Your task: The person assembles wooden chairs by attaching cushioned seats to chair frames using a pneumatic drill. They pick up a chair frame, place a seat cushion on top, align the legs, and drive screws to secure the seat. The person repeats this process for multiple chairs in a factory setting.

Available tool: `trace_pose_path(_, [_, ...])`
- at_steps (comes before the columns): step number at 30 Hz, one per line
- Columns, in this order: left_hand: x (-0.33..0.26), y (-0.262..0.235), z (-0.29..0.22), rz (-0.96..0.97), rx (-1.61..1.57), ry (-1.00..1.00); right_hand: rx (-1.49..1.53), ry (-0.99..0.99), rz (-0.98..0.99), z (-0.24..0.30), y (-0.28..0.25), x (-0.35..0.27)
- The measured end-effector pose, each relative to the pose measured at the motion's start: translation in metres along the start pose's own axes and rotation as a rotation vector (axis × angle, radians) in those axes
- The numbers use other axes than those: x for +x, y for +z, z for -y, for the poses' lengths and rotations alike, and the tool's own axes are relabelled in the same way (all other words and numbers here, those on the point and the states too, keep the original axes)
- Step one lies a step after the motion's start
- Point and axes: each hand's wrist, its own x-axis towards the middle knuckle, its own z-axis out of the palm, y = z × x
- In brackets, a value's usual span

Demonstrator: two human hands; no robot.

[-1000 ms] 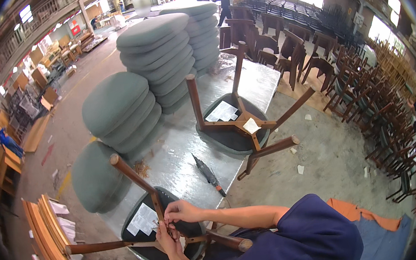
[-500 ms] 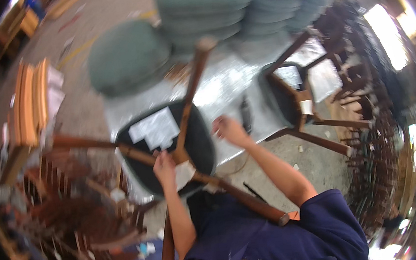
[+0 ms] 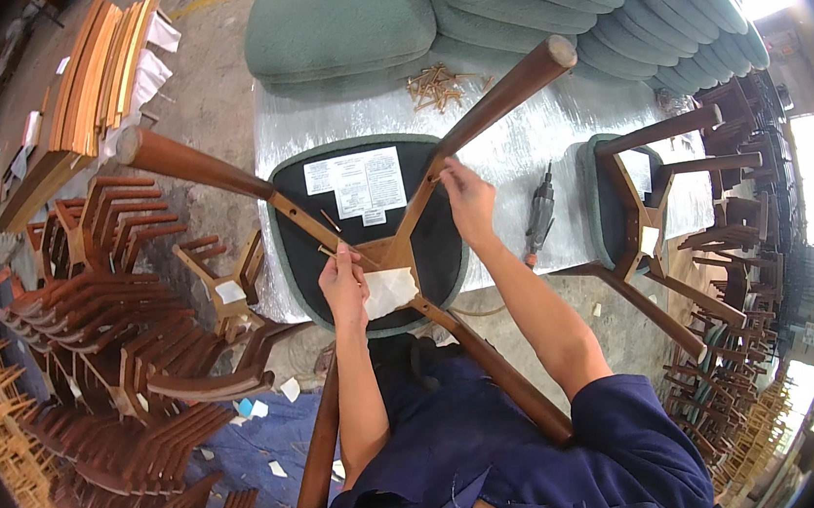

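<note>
On a silvery, plastic-wrapped table (image 3: pixel 315 116), an upturned green-fabric, black-backed seat (image 3: pixel 438 251) is lying beneath a brown wooden four-legged base (image 3: pixel 389 251). My right hand (image 3: pixel 471 204) is resting at one leg's joint, its grip I cannot tell; my left hand (image 3: pixel 342 285) is pinching at least one slim, brass-coloured screw (image 3: pixel 326 249).

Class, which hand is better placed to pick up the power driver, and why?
Probably the right hand: it is nearer the power driver, by a wooden leg. The left hand is farther off and seems to hold a screw.
</note>
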Motion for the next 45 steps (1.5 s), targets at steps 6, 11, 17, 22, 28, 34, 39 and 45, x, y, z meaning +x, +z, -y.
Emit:
trace_pose_path(6, [-0.010, -0.001, 0.012, 0.105, -0.029, -0.099, -0.262, -0.282, 0.168, -0.007, -0.003, 0.009])
trace_pose_path(11, [-0.009, -0.006, 0.015, 0.034, 0.464, 0.199, -0.488, -0.527, 0.346, 0.022, 0.014, -0.003])
trace_pose_path(17, [-0.003, 0.001, 0.046, 0.433, 0.495, 0.116, -0.056, -0.082, 0.788, 0.099, 0.012, -0.058])
trace_pose_path(22, [-0.024, -0.013, 0.037, 0.343, 0.534, 0.254, 0.216, 0.103, 0.974, 0.134, 0.023, -0.059])
trace_pose_path(28, [-0.028, -0.019, 0.034, 0.184, 0.227, 0.271, 0.347, 0.265, 1.121, 0.141, 0.038, -0.047])
trace_pose_path(34, [-0.032, -0.031, 0.020, 0.102, -0.133, 0.150, 0.353, 0.240, 1.140, 0.149, 0.061, -0.037])
trace_pose_path(39, [-0.036, -0.029, 0.013, -0.025, -0.213, 0.149, 0.415, 0.258, 1.041, 0.160, 0.094, -0.048])
trace_pose_path(45, [-0.025, -0.029, 0.054, 0.009, -0.057, 0.264, 0.296, 0.189, 0.682, 0.132, 0.145, -0.037])
